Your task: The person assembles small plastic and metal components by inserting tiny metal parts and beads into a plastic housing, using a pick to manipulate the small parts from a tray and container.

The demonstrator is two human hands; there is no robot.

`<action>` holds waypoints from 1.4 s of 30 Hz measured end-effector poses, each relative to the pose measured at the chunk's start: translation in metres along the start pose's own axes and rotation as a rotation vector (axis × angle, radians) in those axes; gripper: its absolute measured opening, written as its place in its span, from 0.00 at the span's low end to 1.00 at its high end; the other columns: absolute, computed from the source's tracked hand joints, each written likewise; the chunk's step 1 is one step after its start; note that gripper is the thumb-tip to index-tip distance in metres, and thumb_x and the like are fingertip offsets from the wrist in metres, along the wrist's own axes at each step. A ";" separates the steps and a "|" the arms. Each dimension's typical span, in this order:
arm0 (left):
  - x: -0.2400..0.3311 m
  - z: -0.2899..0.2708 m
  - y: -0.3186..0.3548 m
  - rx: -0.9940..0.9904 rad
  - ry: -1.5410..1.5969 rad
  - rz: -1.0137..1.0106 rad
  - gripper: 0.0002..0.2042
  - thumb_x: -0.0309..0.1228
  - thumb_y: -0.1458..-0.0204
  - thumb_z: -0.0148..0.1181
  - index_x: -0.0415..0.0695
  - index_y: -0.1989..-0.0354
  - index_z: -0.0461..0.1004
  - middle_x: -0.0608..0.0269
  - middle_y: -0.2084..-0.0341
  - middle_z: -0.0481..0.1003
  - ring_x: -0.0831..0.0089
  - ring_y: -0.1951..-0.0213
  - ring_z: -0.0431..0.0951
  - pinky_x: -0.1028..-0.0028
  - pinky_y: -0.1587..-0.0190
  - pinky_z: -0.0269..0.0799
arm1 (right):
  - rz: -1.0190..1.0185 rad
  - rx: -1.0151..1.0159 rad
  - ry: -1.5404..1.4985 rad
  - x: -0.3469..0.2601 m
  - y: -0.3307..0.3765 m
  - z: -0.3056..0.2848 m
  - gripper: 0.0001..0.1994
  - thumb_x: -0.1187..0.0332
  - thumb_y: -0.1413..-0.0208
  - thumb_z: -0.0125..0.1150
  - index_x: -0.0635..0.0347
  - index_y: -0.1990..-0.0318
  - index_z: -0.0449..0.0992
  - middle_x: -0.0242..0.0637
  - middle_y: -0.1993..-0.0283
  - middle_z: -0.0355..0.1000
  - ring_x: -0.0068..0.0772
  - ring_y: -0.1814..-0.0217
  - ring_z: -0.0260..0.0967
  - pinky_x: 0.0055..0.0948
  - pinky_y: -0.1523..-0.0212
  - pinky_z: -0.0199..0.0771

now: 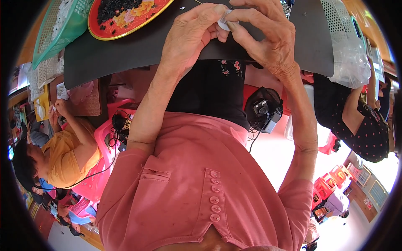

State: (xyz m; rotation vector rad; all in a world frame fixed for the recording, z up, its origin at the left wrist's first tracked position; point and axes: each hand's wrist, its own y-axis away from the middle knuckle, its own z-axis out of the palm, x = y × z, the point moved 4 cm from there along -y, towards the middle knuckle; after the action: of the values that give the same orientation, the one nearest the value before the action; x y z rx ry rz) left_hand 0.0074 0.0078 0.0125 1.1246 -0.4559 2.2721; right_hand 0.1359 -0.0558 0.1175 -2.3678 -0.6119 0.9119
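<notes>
Over the dark table (138, 56) I hold a small, thin white piece (223, 21) that looks rounded, between both hands. My left hand (190, 35) pinches it from the left, thumb on top and fingers curled beneath. From the other side my right hand (270, 37) grips its edge between thumb and forefinger, the other fingers bent above. Parts of the piece are hidden by my fingertips, so its exact kind is unclear. To the left of my hands lies a red, gold-rimmed flower-patterned tray (144, 26) bearing a heap of small black pieces (112, 11).
A green plastic basket (63, 33) stands at the table's left end. At the right end are a white perforated basket (333, 19) and a clear plastic bag (351, 62). People sit on both sides, one in a yellow shirt (69, 157) on a pink chair (100, 138).
</notes>
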 end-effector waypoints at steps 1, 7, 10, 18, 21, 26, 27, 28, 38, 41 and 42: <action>-0.001 0.001 -0.001 -0.024 0.004 0.003 0.13 0.35 0.39 0.52 0.35 0.56 0.73 0.62 0.68 0.73 0.74 0.68 0.72 0.74 0.63 0.70 | 0.002 0.001 0.003 -0.002 -0.001 -0.003 0.12 0.78 0.61 0.67 0.58 0.65 0.78 0.40 0.60 0.72 0.42 0.59 0.69 0.36 0.55 0.68; -0.005 0.002 -0.001 0.115 -0.044 0.003 0.13 0.33 0.39 0.52 0.35 0.54 0.73 0.62 0.67 0.74 0.75 0.66 0.73 0.74 0.61 0.70 | -0.044 -0.050 0.160 -0.011 -0.003 -0.003 0.08 0.75 0.58 0.67 0.59 0.68 0.77 0.40 0.57 0.71 0.42 0.53 0.67 0.40 0.51 0.66; -0.005 -0.001 -0.001 0.066 -0.070 0.012 0.13 0.34 0.38 0.51 0.35 0.54 0.73 0.62 0.66 0.74 0.75 0.65 0.72 0.75 0.61 0.69 | -0.020 -0.068 0.197 0.002 -0.002 0.006 0.07 0.74 0.58 0.67 0.60 0.69 0.77 0.40 0.56 0.71 0.43 0.52 0.67 0.40 0.50 0.65; 0.002 0.006 -0.007 -0.093 0.019 -0.007 0.15 0.35 0.38 0.49 0.34 0.55 0.72 0.59 0.68 0.74 0.73 0.67 0.73 0.73 0.62 0.71 | -0.269 0.283 -0.564 0.040 0.018 0.007 0.11 0.75 0.54 0.65 0.61 0.60 0.78 0.42 0.58 0.73 0.41 0.53 0.69 0.33 0.52 0.69; 0.004 0.007 -0.003 -0.062 0.042 -0.022 0.15 0.35 0.38 0.50 0.34 0.56 0.72 0.58 0.68 0.75 0.73 0.66 0.75 0.73 0.61 0.72 | 0.363 -0.090 -0.089 -0.007 0.000 -0.005 0.14 0.74 0.56 0.67 0.61 0.59 0.78 0.41 0.62 0.74 0.40 0.57 0.70 0.33 0.54 0.70; 0.000 0.006 -0.008 -0.016 0.050 -0.025 0.14 0.35 0.38 0.50 0.36 0.56 0.73 0.59 0.65 0.75 0.74 0.62 0.76 0.73 0.57 0.74 | 0.005 0.122 -0.148 0.026 0.009 0.015 0.14 0.73 0.57 0.68 0.61 0.59 0.78 0.41 0.65 0.74 0.39 0.61 0.71 0.32 0.59 0.71; 0.000 0.010 -0.009 -0.020 0.026 -0.024 0.14 0.35 0.38 0.50 0.36 0.56 0.73 0.60 0.65 0.75 0.74 0.61 0.76 0.73 0.56 0.74 | -0.347 0.328 -0.294 0.029 0.016 0.014 0.15 0.72 0.57 0.69 0.62 0.59 0.77 0.42 0.66 0.73 0.39 0.63 0.71 0.32 0.61 0.71; 0.002 0.010 -0.007 -0.010 0.001 -0.019 0.13 0.35 0.38 0.51 0.36 0.56 0.73 0.60 0.64 0.75 0.74 0.60 0.76 0.73 0.55 0.73 | -0.350 0.322 -0.305 0.016 0.013 0.010 0.15 0.72 0.57 0.69 0.62 0.59 0.77 0.42 0.66 0.73 0.39 0.63 0.71 0.32 0.61 0.71; 0.000 0.012 -0.003 -0.011 0.138 0.005 0.13 0.36 0.40 0.54 0.36 0.57 0.73 0.63 0.63 0.75 0.78 0.62 0.75 0.75 0.55 0.73 | 0.177 0.180 0.112 0.023 0.020 0.021 0.13 0.68 0.62 0.72 0.56 0.66 0.78 0.31 0.72 0.72 0.27 0.70 0.69 0.26 0.65 0.71; 0.000 0.016 0.000 -0.019 0.186 0.003 0.13 0.33 0.40 0.53 0.35 0.55 0.72 0.61 0.62 0.75 0.76 0.61 0.76 0.73 0.51 0.73 | 0.201 0.202 0.087 0.022 0.019 0.023 0.12 0.69 0.60 0.71 0.58 0.65 0.78 0.32 0.71 0.73 0.28 0.71 0.69 0.25 0.67 0.71; 0.001 0.016 0.002 -0.016 0.198 -0.010 0.13 0.33 0.39 0.52 0.34 0.54 0.71 0.60 0.60 0.75 0.75 0.58 0.76 0.73 0.51 0.73 | 0.231 0.176 0.066 0.020 0.017 0.024 0.12 0.69 0.59 0.71 0.58 0.65 0.78 0.32 0.70 0.73 0.28 0.71 0.69 0.25 0.67 0.71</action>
State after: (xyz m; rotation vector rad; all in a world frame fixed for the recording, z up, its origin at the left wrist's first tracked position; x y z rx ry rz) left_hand 0.0153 -0.0021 0.0224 0.8811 -0.3879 2.3377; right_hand 0.1364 -0.0499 0.0819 -2.3294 -0.2249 0.9395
